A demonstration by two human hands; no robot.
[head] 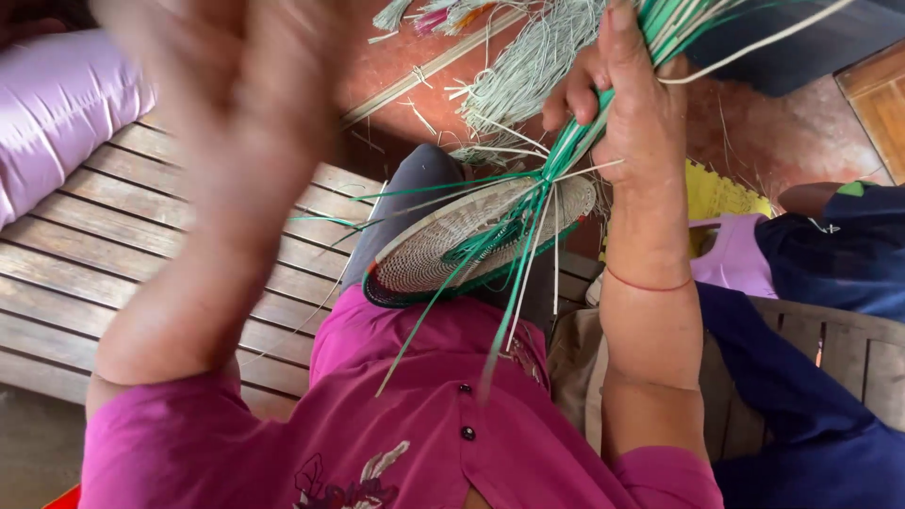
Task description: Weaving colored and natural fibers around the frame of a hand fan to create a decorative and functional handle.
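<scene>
1. A bundle of green and pale weaving strips (575, 141) is being gripped by the right hand (627, 94), whose fingers are being kept curled tightly around the strips near the top of the view.
2. The strips are being led down from that hand to a round woven disc (452, 250) with a green edge, which is being held tilted above the lap, just below and left of the right hand.
3. Loose green strip ends are being left hanging from the disc over a magenta shirt (405, 415).
4. The left hand (236, 75) is being held raised at the upper left, well apart from the disc; it is blurred, so the state of its fingers cannot be told, and nothing can be seen in it.
5. A slatted wooden bench (104, 254) is being sat on, with a lilac cushion (57, 104) lying at its far left.
6. A heap of pale loose strips (528, 66) is lying on the red floor beyond the knees.
</scene>
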